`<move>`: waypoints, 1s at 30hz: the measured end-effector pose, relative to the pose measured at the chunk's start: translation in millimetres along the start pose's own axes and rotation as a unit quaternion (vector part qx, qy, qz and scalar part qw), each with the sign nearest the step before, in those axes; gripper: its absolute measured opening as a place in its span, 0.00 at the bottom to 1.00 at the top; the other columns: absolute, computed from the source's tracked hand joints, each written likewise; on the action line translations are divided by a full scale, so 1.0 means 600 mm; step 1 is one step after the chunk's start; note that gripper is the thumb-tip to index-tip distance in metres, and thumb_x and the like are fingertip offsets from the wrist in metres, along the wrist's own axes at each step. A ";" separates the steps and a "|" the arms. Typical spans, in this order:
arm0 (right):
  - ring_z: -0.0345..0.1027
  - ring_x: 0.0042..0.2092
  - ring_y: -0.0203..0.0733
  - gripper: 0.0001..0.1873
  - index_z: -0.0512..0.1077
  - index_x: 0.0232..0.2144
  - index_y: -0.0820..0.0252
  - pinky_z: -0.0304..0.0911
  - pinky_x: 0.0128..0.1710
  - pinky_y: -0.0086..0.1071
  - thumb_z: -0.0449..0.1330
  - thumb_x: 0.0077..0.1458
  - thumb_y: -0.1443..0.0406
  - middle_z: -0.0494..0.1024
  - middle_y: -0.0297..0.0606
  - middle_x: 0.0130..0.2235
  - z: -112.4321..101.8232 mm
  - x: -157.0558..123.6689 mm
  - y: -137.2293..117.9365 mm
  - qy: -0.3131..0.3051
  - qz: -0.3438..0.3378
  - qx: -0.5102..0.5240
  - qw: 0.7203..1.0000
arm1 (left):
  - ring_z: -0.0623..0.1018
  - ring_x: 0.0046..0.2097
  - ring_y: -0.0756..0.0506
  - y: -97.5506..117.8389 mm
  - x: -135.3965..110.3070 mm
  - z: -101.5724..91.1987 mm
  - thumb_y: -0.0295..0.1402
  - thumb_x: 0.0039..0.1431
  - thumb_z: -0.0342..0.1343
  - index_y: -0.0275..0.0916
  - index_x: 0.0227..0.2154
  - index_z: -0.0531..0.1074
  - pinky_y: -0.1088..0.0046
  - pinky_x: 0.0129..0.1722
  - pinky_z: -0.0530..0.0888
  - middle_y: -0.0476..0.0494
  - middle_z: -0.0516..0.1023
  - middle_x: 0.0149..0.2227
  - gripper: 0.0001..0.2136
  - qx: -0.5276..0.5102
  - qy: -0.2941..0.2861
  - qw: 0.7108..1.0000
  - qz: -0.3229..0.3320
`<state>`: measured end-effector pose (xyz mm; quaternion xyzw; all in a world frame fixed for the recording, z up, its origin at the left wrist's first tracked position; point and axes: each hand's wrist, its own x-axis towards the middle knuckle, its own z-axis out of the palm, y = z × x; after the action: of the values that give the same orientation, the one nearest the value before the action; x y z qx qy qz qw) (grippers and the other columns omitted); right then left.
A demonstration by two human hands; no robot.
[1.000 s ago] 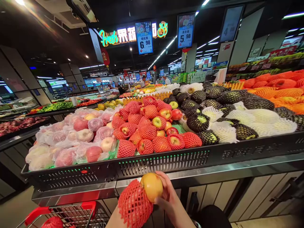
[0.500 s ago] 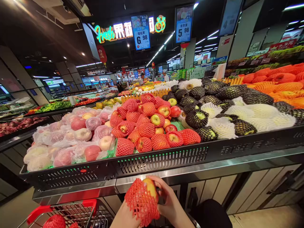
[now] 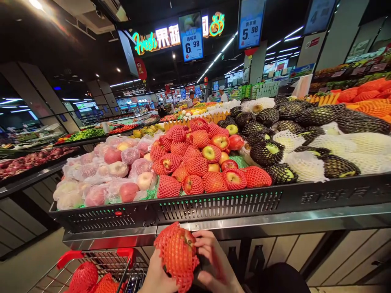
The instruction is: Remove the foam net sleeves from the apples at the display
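Observation:
In front of the display, my left hand (image 3: 159, 273) is closed around an apple (image 3: 180, 254) in a red foam net, cupping it from the left and below. The net covers most of the apple, and its stem end faces up and right. On the apple's right side, the bent fingers of my right hand (image 3: 215, 260) press against the fruit and the net's edge. The right thumb sits lower, spread from the fingers. More red-netted apples (image 3: 192, 185) are piled in the black crate (image 3: 220, 205) beyond my hands.
Plastic-wrapped apples (image 3: 128, 191) lie to the left, and fruits in black nets (image 3: 267, 152) to the right. A steel ledge (image 3: 275, 224) runs below the crate. At lower left, a shopping cart (image 3: 70, 255) holds red-netted fruit (image 3: 84, 278). People stand far back.
The apple has been turned and its net now covers more of it; the bare yellow side no longer shows. My view has swung left, so the display sits farther right.

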<state>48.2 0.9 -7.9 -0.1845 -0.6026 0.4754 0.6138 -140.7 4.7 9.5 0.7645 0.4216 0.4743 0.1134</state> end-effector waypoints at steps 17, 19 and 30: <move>0.69 0.35 0.40 0.08 0.73 0.29 0.55 0.65 0.50 0.35 0.60 0.61 0.61 0.73 0.33 0.30 -0.017 0.014 -0.004 0.124 0.002 -0.110 0.986 | 0.82 0.40 0.38 0.035 0.016 0.028 0.33 0.29 0.69 0.38 0.39 0.75 0.63 0.43 0.79 0.43 0.83 0.38 0.26 -0.179 0.077 0.936 -0.293; 0.70 0.37 0.42 0.08 0.73 0.29 0.54 0.66 0.49 0.36 0.61 0.60 0.60 0.73 0.34 0.30 -0.012 0.008 0.006 0.160 0.007 -0.082 0.984 | 0.82 0.40 0.38 0.030 0.011 0.029 0.33 0.29 0.69 0.38 0.39 0.74 0.63 0.43 0.79 0.44 0.83 0.38 0.27 -0.182 0.083 0.934 -0.297; 0.65 0.60 0.56 0.47 0.64 0.61 0.49 0.59 0.60 0.50 0.66 0.43 0.38 0.71 0.48 0.58 0.082 -0.023 0.088 0.106 0.195 0.345 0.912 | 0.83 0.39 0.37 -0.023 -0.030 0.042 0.48 0.41 0.70 0.37 0.40 0.76 0.60 0.42 0.81 0.39 0.83 0.38 0.25 -0.104 0.116 0.971 -0.183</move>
<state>-13.4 -2.1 -47.9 -0.1244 -0.2846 0.7420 0.5941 -131.0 5.1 -23.1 0.5981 0.5134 0.5718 0.2276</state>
